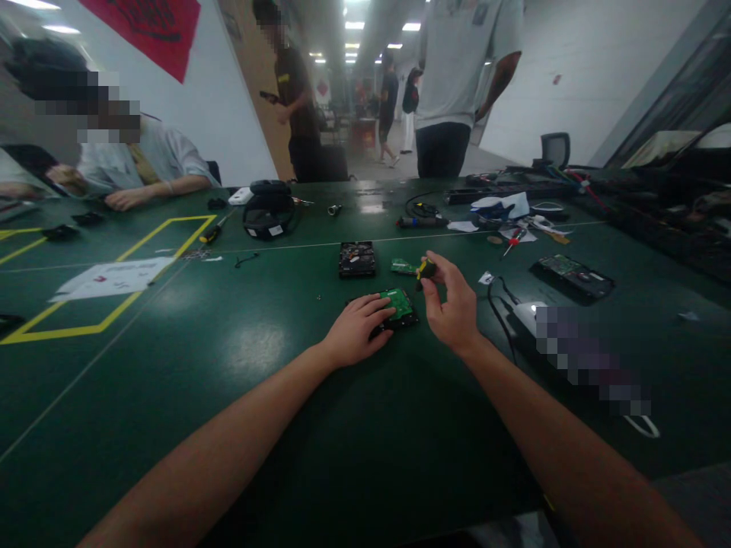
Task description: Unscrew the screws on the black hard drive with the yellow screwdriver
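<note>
A hard drive with a green circuit board (400,306) lies on the dark green table (228,358) in front of me. My left hand (357,329) rests flat on its left side, fingers laid over it and pressing it down. My right hand (452,304) is closed around a screwdriver with a yellow and black handle (426,269), held upright just right of the drive, its tip down at the board.
A second black drive (357,259) and a loose green board (403,266) lie just beyond. Another drive (572,275), cables and a white box sit to the right. Yellow tape outline (114,304), paper and a headset (269,209) lie to the left. People sit and stand around.
</note>
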`<state>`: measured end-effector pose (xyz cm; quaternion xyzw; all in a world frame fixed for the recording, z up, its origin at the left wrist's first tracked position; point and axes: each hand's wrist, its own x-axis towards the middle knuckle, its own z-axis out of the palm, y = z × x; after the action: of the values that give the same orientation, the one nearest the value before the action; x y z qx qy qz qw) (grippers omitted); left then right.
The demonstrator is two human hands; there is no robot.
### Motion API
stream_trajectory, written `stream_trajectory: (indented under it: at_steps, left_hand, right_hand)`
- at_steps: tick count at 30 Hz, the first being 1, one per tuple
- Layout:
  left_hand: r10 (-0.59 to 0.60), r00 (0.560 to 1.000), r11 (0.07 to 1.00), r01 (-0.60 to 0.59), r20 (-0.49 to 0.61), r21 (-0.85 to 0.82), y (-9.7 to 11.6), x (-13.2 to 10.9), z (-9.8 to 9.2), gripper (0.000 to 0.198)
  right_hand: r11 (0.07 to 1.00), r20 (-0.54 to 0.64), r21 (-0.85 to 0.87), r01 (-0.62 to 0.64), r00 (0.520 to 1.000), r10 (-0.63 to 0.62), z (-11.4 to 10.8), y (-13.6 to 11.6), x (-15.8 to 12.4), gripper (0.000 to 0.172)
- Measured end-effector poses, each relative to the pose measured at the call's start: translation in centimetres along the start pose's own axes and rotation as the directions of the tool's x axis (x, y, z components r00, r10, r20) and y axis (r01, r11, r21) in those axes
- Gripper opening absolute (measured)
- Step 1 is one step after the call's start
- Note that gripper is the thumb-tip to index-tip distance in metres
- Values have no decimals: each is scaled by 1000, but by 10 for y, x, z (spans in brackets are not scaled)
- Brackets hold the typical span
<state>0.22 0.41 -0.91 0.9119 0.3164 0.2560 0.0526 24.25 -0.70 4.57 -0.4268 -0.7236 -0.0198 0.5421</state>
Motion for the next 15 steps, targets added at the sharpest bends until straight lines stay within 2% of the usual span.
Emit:
stream_trajectory:
  at_steps: [7,12,15]
  left_hand:
    - [9,1000,1000,-9,2,16,1,1,-2,45]
    - [4,1000,1000,-4,2,18,1,0,-1,46]
    - [3,1000,1000,-3,1,12,0,0,-1,46]
  right_hand:
    - [999,-62,-19,42,997,-43,-3,-2,3,39]
    - [1000,-3,11,1,1000,-1,-2,3,1,45]
    - [1000,-9,6,2,1000,-2,-1,3,1,45]
